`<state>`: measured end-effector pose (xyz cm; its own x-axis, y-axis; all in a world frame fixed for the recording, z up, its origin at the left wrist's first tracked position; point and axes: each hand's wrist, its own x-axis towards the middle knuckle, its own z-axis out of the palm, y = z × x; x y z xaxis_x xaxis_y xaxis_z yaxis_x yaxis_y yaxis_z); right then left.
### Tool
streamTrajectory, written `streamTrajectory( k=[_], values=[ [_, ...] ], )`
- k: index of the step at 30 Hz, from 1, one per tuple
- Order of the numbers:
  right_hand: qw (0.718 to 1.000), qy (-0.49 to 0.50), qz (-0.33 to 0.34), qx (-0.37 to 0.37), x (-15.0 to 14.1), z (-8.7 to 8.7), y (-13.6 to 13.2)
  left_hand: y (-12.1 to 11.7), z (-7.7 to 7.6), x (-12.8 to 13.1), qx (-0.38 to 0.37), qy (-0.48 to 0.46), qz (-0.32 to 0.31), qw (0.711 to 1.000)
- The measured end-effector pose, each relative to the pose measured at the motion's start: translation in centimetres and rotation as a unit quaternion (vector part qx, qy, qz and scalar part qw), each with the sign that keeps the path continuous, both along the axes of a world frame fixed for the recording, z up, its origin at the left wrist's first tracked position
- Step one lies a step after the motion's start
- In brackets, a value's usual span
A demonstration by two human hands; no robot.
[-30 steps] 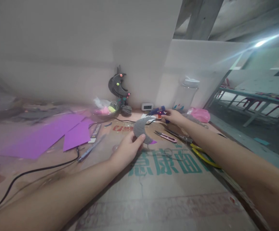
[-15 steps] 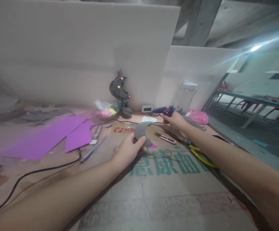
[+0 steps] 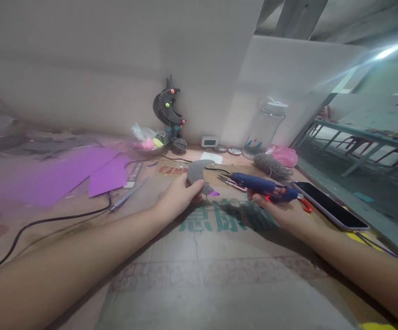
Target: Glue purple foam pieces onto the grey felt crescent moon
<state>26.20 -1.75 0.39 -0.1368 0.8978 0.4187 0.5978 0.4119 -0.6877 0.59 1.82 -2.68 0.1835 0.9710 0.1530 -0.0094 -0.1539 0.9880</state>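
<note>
Between the thumb and fingers of my left hand [image 3: 181, 193] is a grey crescent moon [image 3: 196, 171], with a purple tip showing at its lower end. My right hand [image 3: 281, 208] is wrapped round a blue hot glue gun [image 3: 257, 182], whose nozzle points left toward the crescent without touching it. A small red light glows near its grip. Part of a pair of thread snips [image 3: 231, 183] shows beneath the nozzle. Printed cardboard [image 3: 199, 256] lies under both hands.
Purple sheets [image 3: 107, 176], a pen [image 3: 123, 200] and a black cord [image 3: 47, 221] lie left. Behind stand a dark moon ornament [image 3: 166, 107], a bowl [image 3: 157, 149], a small clock [image 3: 209, 141] and a clear bottle [image 3: 264, 126]. Grey yarn [image 3: 272, 167] and a phone [image 3: 331, 205] are right.
My right hand has brought the glue gun from the back of the table forward to the right of the crescent. The phone has come into sight. My left hand still holds the crescent.
</note>
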Motion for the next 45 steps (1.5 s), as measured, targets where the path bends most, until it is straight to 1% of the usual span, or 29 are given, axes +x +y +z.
streamTrajectory(
  k=[3, 7, 11, 16, 23, 28, 34, 39, 45],
  values=[
    [0.998, -0.037, 0.053, 0.002, -0.5, -0.2, -0.5, 0.0, -0.1, -0.2, 0.009, 0.012, 0.002, 1.000],
    [0.996, -0.052, 0.079, -0.001, -0.5, -0.5, -0.6, -0.2, 0.0, -0.4, -0.019, 0.014, -0.007, 1.000],
    [0.991, -0.082, 0.102, 0.002, -0.4, -0.9, -0.7, -0.3, 0.4, -0.4, -0.023, 0.017, -0.017, 0.999],
    [0.987, -0.119, 0.106, -0.005, -0.4, -0.8, -0.7, -0.5, 0.6, -0.3, -0.033, 0.003, -0.011, 0.999],
    [0.989, -0.107, 0.103, 0.005, -0.5, -1.2, -0.5, -0.3, 0.4, -0.2, -0.030, -0.009, -0.021, 0.999],
    [0.990, -0.104, 0.095, 0.001, -0.6, -1.2, -0.5, -0.3, 0.5, 0.0, -0.042, -0.019, -0.015, 0.999],
    [0.987, -0.120, 0.108, 0.007, -0.6, -1.1, -0.3, -0.2, 0.2, -0.1, -0.034, -0.003, -0.017, 0.999],
    [0.986, -0.130, 0.108, 0.007, -0.6, -1.1, -0.5, -0.4, 0.4, -0.1, -0.036, -0.013, -0.024, 0.999],
    [0.986, -0.126, 0.106, 0.011, -0.7, -1.1, -0.5, -0.5, 0.5, -0.2, -0.024, 0.005, -0.019, 1.000]
  ],
)
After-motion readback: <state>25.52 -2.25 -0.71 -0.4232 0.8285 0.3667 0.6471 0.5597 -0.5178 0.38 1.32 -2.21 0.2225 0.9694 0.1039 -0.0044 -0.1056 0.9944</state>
